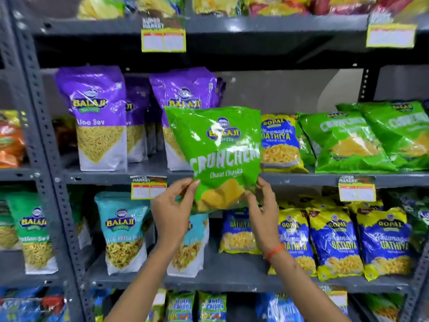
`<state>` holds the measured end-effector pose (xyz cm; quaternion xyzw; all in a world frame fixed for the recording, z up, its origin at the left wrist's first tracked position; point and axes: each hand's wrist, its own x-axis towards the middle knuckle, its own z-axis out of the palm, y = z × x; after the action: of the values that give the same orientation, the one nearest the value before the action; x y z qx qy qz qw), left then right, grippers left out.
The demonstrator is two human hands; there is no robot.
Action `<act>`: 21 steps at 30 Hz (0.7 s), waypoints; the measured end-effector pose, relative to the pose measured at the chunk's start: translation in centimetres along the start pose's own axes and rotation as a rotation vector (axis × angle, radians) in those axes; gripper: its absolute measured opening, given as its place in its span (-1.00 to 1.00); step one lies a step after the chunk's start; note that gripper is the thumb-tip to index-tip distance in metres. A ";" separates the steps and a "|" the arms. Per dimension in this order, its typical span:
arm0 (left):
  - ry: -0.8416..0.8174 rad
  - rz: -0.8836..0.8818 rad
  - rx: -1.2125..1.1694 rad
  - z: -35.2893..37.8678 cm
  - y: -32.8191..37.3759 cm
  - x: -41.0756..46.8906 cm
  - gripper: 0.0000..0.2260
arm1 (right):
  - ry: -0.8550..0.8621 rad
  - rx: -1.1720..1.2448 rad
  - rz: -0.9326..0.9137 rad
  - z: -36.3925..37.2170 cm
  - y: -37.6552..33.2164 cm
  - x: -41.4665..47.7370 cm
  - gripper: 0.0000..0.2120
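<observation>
A green Balaji Crunchem snack bag (218, 154) is held up in front of the grey metal shelf rack (111, 176), tilted a little to the left. My left hand (171, 210) pinches its lower left corner with thumb and fingers. My right hand (262, 205) grips the lower right corner, and a red thread circles that wrist. The bag covers part of the purple bags behind it and sits level with the middle shelf.
Purple Aloo Sev bags (97, 117) stand on the middle shelf's left; a blue-yellow Gathiya bag (278, 142) and more green Crunchem bags (362, 138) lie to the right. Teal bags (123, 231) and Gathiya bags (334, 242) fill the shelf below. Yellow price tags (163, 39) hang off shelf edges.
</observation>
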<state>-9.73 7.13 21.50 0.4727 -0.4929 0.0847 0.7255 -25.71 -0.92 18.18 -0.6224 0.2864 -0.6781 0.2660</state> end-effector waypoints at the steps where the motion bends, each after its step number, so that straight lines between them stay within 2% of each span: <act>1: 0.040 0.041 0.005 0.3 0.5 1.1 -0.90 | -0.007 0.024 -0.001 0.4 -0.8 1.3 -0.64; 5: 0.151 0.175 0.004 2.4 1.7 5.1 -0.77 | -0.032 0.092 0.000 2.4 -2.6 6.2 -0.68; 9: 0.202 0.279 0.141 5.8 1.8 7.7 -0.84 | -0.046 0.094 0.092 3.9 -2.5 10.2 -0.64; 13: 0.211 0.352 0.298 9.8 0.3 8.4 -0.93 | -0.118 -0.177 0.096 4.9 -0.1 13.6 -0.69; 16: 0.221 0.375 0.373 12.2 -1.4 7.7 -0.94 | -0.059 -0.385 0.081 4.6 1.2 14.7 -0.76; 21: 0.184 0.407 0.375 14.2 -3.7 6.2 -0.82 | -0.029 -0.450 0.033 2.5 1.2 14.5 -0.70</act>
<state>-13.48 -7.94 25.14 0.4803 -0.4857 0.3607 0.6350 -24.39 -12.24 27.51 -0.6709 0.4369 -0.5836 0.1356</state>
